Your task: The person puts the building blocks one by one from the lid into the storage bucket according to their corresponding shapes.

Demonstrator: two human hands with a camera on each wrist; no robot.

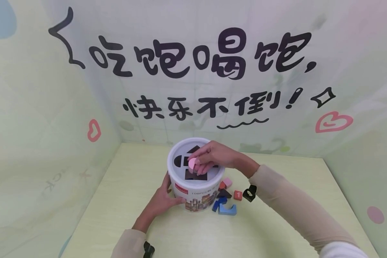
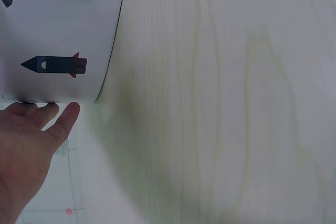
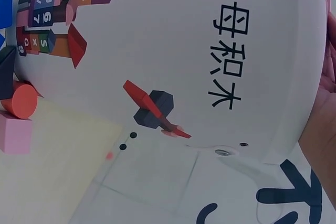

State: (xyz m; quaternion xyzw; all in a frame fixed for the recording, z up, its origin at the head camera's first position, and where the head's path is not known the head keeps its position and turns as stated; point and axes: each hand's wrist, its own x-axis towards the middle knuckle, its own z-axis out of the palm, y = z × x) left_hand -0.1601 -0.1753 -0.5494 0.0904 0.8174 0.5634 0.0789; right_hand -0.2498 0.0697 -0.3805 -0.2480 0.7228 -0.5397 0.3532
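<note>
A white bucket (image 1: 196, 193) with printed pictures of toy blocks stands on the table. Its white lid (image 1: 177, 174) has dark shaped holes, among them a half-round hole (image 1: 177, 161) and a rectangular hole (image 1: 196, 175). Over the lid, my right hand (image 1: 213, 156) pinches a pink toy block (image 1: 192, 163) with a rounded edge between thumb and fingers. The block overlaps the middle holes in the head view. My left hand (image 1: 164, 199) rests against the bucket's left side, thumb spread across the front. In the left wrist view its fingertips (image 2: 71, 109) touch the wall.
Loose toy blocks lie right of the bucket: a light blue arch block (image 1: 227, 209), a red block (image 1: 238, 195), a pink block (image 1: 227, 182), a dark triangular block (image 1: 224, 194) and blue ones. A printed cloth (image 1: 193, 125) hangs behind the pale table (image 1: 116, 208).
</note>
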